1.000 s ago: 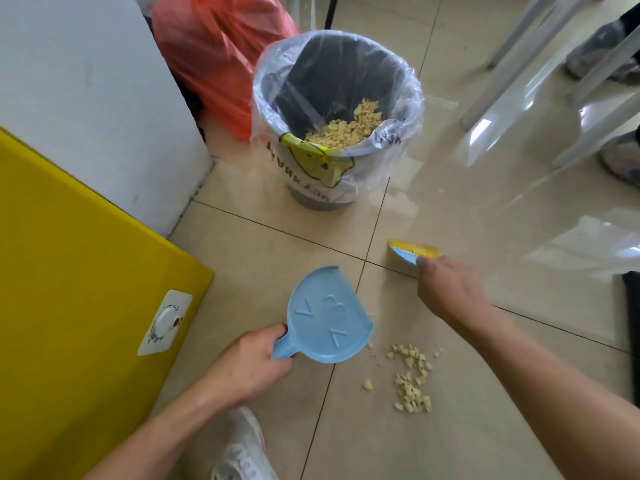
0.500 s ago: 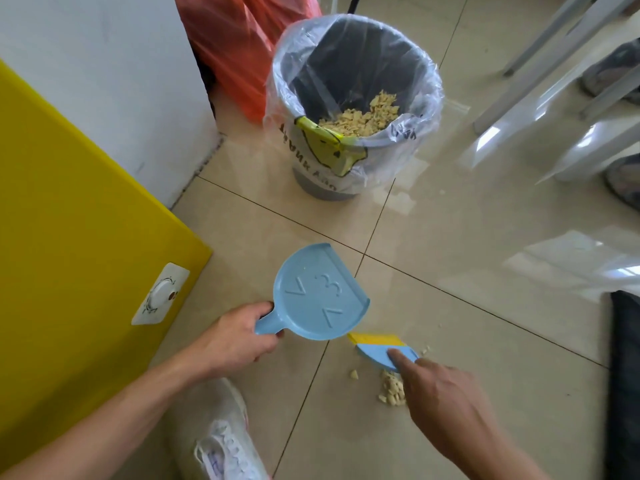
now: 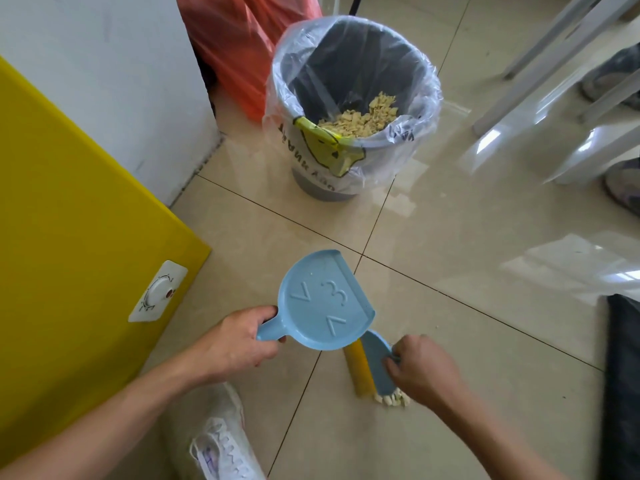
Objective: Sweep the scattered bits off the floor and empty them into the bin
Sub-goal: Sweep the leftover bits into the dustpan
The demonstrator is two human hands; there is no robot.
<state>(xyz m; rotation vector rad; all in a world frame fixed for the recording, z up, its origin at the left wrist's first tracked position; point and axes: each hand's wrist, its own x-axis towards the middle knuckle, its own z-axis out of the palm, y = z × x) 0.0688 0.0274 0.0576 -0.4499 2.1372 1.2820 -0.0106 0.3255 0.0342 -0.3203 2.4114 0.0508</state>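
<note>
I see my left hand [image 3: 239, 344] closed around the blue dustpan [image 3: 325, 299] handle, my right hand [image 3: 420, 370] clasping the brush [image 3: 372, 365] over pale bits [image 3: 393, 400] near the bottom; the lined bin [image 3: 353, 102] stands far beyond.

Dustpan [image 3: 325, 301] left of brush [image 3: 370, 365] (touching)

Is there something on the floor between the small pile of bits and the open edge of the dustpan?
Only the brush held by the right hand. It lies between the bits and the dustpan, which the left hand holds. Otherwise the floor there looks bare.
</note>
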